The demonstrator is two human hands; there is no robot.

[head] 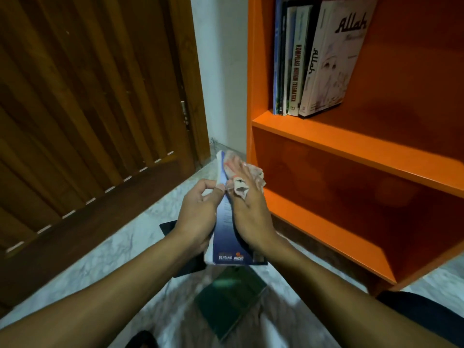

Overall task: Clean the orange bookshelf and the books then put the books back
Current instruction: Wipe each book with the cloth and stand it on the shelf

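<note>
A wooden door [88, 109] closes off the left, with pale floor [105, 249] before it. The blue book [227, 222] is held in mid-air between both hands, its long axis running away from the person towards the wall corner. It is gripped along its left edge by the left hand [198, 214], fingers curled round it. A crumpled cloth [241, 177] is pressed against its right face by the right hand [247, 209], fingers laid fairly straight over it. A dark green book [228, 305] lies on the floor below. The orange bookshelf [351, 151] stands just right, nearer the right hand; five books [308, 66] lean at the upper shelf's left end, with open room beside them, so replacing is judged a short rightward, upward move.
</note>
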